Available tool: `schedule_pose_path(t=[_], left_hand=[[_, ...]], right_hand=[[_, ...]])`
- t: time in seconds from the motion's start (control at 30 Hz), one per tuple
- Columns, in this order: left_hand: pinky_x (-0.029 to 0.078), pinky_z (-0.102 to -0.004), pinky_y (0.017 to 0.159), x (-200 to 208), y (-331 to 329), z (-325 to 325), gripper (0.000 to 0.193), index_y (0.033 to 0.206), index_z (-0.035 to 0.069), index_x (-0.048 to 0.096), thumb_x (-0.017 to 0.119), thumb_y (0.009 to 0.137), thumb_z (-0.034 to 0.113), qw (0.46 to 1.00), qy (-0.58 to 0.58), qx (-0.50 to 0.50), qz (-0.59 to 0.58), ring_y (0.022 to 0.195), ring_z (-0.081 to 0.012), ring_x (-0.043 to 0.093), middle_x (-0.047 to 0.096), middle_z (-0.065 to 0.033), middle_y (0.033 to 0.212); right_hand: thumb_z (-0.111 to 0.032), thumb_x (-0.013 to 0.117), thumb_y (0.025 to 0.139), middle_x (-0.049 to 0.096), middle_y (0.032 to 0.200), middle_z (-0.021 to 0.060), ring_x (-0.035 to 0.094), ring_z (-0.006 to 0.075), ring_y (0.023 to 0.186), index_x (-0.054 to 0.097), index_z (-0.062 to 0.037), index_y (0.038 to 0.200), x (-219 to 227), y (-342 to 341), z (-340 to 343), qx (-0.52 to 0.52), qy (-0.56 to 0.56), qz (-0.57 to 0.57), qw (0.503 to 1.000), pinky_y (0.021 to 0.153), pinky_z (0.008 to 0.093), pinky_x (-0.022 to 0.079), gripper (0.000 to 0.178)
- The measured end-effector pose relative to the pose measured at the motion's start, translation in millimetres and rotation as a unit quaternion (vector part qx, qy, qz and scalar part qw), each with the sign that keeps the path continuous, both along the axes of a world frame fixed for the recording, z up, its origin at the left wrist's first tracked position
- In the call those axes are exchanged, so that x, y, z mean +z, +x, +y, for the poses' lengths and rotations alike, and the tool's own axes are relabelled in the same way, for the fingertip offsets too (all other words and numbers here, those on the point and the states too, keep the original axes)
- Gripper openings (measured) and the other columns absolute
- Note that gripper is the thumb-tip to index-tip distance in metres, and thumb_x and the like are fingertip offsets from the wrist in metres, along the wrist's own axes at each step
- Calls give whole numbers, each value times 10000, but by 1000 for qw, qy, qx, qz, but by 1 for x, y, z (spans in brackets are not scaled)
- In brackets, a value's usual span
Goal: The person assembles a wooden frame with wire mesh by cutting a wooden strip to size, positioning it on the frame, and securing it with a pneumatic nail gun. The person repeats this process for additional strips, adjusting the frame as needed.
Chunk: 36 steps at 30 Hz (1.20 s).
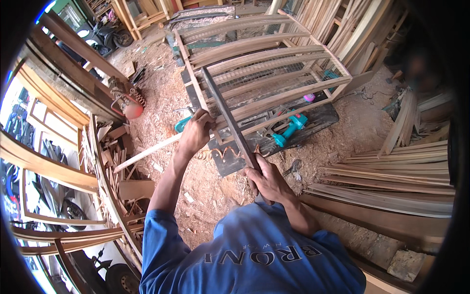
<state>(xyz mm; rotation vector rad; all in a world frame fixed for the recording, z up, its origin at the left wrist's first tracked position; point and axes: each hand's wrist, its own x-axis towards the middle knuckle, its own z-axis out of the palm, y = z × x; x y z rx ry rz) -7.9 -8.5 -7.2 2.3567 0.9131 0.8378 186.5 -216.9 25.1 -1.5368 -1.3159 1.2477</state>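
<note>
My right hand [267, 180] is wrapped firmly around the near end of a long dark bar [228, 115], close to my body; the bar points away from me, its far end over the left part of a slatted wooden frame [193, 78]. My left hand [197, 131] has its fingers curled at the frame's near left corner, beside the bar and a pale wooden strip [147, 154] that slants off to the left—I cannot tell exactly what those fingers hold.

The frame rests on a dark worktop [324, 116] ahead of me. As I judge it, much of its building is done: the side rails are joined, a row of slats [296, 35] crosses between them, and wire mesh [289, 27] shows in the gaps. What seems left is at the near left corner, where both the bar and the strip stick out past the frame; whether either is fixed does not show.

A teal power tool [290, 131] lies near the frame's front edge, untouched, with wood shavings [161, 98] all over the floor.
</note>
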Motion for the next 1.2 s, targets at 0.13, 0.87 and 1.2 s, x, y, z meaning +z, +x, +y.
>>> schedule_pose_path(t=[0.13, 0.87, 1.2], left_hand=[[596, -419, 813, -1, -4, -1, 208, 918, -42, 683, 564, 793, -159, 1000, 12, -4, 5, 933, -332, 704, 674, -150, 974], [593, -401, 727, 1, -18, -5, 202, 860, 121, 786, 648, 779, -2, 998, 21, 56, 34, 806, -270, 723, 721, -34, 947], [567, -419, 723, -5, -12, -4, 93, 867, 51, 743, 652, 885, 61, 995, 0, 89, 34, 800, -279, 726, 727, -96, 924]], right_hand=[[-173, 544, 1020, 673, 767, 131, 624, 168, 539, 509, -25, 1359, -14, -5, -5, 2, -1, -75, 997, 501, 348, 485, 371], [-167, 538, 1010, 709, 917, 231, 713, 362, 798, 331, -14, 1519, 2, -39, 1, -13, 39, -118, 992, 713, 457, 536, 571], [-180, 536, 1011, 644, 1055, 395, 648, 535, 981, 299, 37, 1509, -5, -51, -1, -17, 4, -82, 996, 840, 562, 516, 592]])
